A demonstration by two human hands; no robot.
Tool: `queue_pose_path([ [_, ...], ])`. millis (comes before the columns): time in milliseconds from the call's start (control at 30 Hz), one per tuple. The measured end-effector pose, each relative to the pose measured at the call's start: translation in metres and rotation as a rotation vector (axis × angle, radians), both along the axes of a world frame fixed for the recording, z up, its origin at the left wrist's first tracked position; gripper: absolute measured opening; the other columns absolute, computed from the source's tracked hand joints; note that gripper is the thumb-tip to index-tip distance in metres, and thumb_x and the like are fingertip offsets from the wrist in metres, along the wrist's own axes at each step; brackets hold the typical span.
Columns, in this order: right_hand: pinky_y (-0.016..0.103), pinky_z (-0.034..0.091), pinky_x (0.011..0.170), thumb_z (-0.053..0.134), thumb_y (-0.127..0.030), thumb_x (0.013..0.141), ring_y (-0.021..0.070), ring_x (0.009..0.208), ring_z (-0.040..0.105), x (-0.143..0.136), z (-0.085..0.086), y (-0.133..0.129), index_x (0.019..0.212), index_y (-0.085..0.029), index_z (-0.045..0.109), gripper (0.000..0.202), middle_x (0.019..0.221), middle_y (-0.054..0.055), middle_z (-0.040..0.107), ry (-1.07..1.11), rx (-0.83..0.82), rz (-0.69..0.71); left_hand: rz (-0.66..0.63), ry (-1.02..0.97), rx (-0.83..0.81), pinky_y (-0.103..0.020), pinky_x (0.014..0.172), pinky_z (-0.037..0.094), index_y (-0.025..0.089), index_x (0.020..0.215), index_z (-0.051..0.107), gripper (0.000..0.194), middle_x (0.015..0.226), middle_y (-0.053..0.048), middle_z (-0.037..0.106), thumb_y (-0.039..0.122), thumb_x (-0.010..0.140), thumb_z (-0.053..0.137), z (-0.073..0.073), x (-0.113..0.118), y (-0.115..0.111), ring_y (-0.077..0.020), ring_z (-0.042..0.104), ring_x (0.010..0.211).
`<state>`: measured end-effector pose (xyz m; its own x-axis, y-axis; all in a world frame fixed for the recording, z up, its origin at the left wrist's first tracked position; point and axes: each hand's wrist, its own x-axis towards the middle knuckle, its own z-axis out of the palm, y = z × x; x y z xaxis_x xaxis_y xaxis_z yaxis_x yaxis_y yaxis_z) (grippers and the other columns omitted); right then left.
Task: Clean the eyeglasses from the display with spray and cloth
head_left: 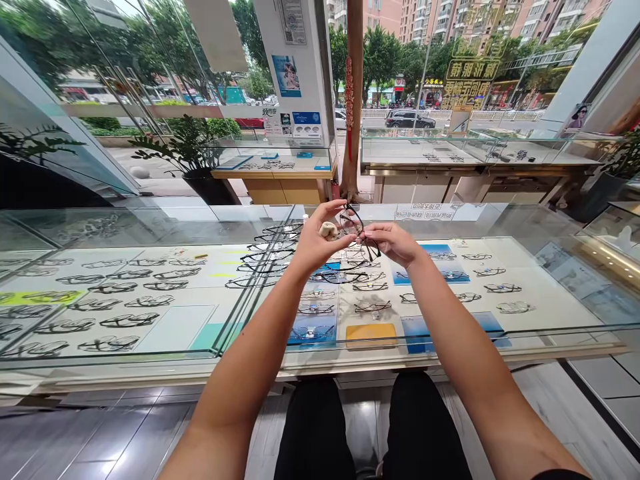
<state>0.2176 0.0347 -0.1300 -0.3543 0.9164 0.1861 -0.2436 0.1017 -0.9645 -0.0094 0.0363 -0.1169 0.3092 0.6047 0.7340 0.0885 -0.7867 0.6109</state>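
A pair of dark-rimmed eyeglasses is held up above the glass counter, tilted with one lens above the other. My left hand is closed round one side of the frame, thumb below and fingers above. A crumpled off-white cloth sits in that hand, beside the lens. My right hand pinches the glasses near the lower rim with thumb and fingertips; exactly which part is hidden. Just below the hands, several black eyeglasses stand in a row on the counter's glass top.
The glass display counter runs across in front of me, with several rows of eyeglasses inside. An orange case lies inside near the front. Further back stand a second display cabinet, a wooden post and a potted plant.
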Motion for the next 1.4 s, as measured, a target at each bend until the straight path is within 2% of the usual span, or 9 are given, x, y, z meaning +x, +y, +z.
queue_pose_path([
  [67,0.043,0.06,0.103,0.098,-0.052,0.069,0.0253,0.099,0.077,-0.007,-0.004,0.002,0.085,-0.023,0.087,0.035,0.098,0.008,0.086,0.015,0.064,-0.15,0.119,-0.045,0.039,-0.04,0.096,0.067,0.027,0.144,0.065,0.066,0.144,-0.014,0.071,0.056,0.09,0.089,-0.001,0.002,-0.001,-0.027,0.079,0.118],
  [200,0.05,0.059,0.111,0.078,-0.049,0.094,0.0302,0.119,0.077,-0.026,-0.013,-0.001,0.094,-0.024,0.084,0.026,0.122,0.012,0.086,-0.13,0.469,-0.743,0.506,-0.169,0.171,-0.036,0.089,0.061,0.023,0.113,0.079,0.032,0.113,-0.009,0.077,0.051,0.097,0.082,-0.002,0.01,-0.011,-0.0206,0.074,0.096],
  [333,0.053,0.059,0.116,0.063,-0.036,0.107,0.0305,0.128,0.077,-0.044,-0.02,-0.014,0.104,-0.024,0.083,0.023,0.129,0.013,0.085,-0.337,0.788,-0.947,0.424,-0.179,-0.018,-0.031,0.075,0.052,0.022,0.09,0.085,0.026,0.084,-0.004,0.072,0.047,0.095,0.083,-0.008,0.023,-0.02,-0.0169,0.064,0.078],
  [633,0.054,0.062,0.113,0.057,-0.031,0.112,0.0314,0.131,0.079,-0.06,-0.03,-0.022,0.12,-0.023,0.084,0.029,0.142,0.014,0.082,-0.488,0.957,-0.945,0.24,-0.329,-0.353,-0.03,0.071,0.05,0.018,0.087,0.087,0.043,0.088,-0.006,0.078,0.059,0.076,0.096,-0.014,0.027,-0.015,-0.0163,0.063,0.076],
  [767,0.052,0.062,0.115,0.056,-0.033,0.111,0.0297,0.134,0.077,-0.059,-0.027,-0.026,0.124,-0.023,0.082,0.031,0.144,0.014,0.08,-0.461,0.973,-0.854,0.308,-0.241,-0.23,-0.031,0.07,0.049,0.019,0.088,0.086,0.036,0.084,-0.005,0.076,0.054,0.084,0.089,-0.009,0.019,-0.013,-0.016,0.063,0.074],
  [900,0.05,0.062,0.108,0.054,-0.038,0.109,0.0289,0.119,0.078,-0.05,-0.018,-0.03,0.101,-0.026,0.079,0.029,0.122,0.012,0.085,-0.391,0.923,-0.847,0.425,-0.01,-0.019,-0.033,0.077,0.051,0.021,0.085,0.082,0.02,0.084,-0.004,0.076,0.04,0.091,0.078,0.005,0.004,-0.017,-0.0183,0.066,0.079],
  [1033,0.039,0.052,0.074,0.052,-0.043,0.104,0.0225,0.073,0.06,-0.037,-0.014,-0.025,0.072,-0.028,0.055,0.035,0.075,0.005,0.065,-0.429,0.74,-0.98,0.447,0.291,0.023,-0.034,0.081,0.051,0.021,0.086,0.081,0.013,0.092,-0.006,0.08,0.03,0.09,0.073,0.028,-0.034,-0.027,-0.0204,0.07,0.084],
  [1200,0.033,0.035,0.065,0.055,-0.043,0.099,0.0161,0.059,0.038,-0.03,-0.019,-0.016,0.074,-0.027,0.05,0.031,0.059,-0.006,0.038,-0.534,0.584,-0.944,0.421,0.838,-0.083,-0.032,0.074,0.045,0.022,0.085,0.082,0.01,0.093,-0.005,0.081,0.022,0.081,0.073,0.048,-0.105,-0.049,-0.0213,0.07,0.082],
  [1400,0.033,0.031,0.064,0.056,-0.042,0.097,0.0146,0.055,0.032,-0.025,-0.026,-0.011,0.07,-0.026,0.048,0.032,0.054,-0.008,0.032,-0.52,0.583,-0.912,0.509,1.217,-0.221,-0.032,0.068,0.04,0.024,0.086,0.081,0.015,0.095,-0.006,0.082,0.027,0.081,0.068,0.035,-0.172,-0.077,-0.0224,0.069,0.081],
])
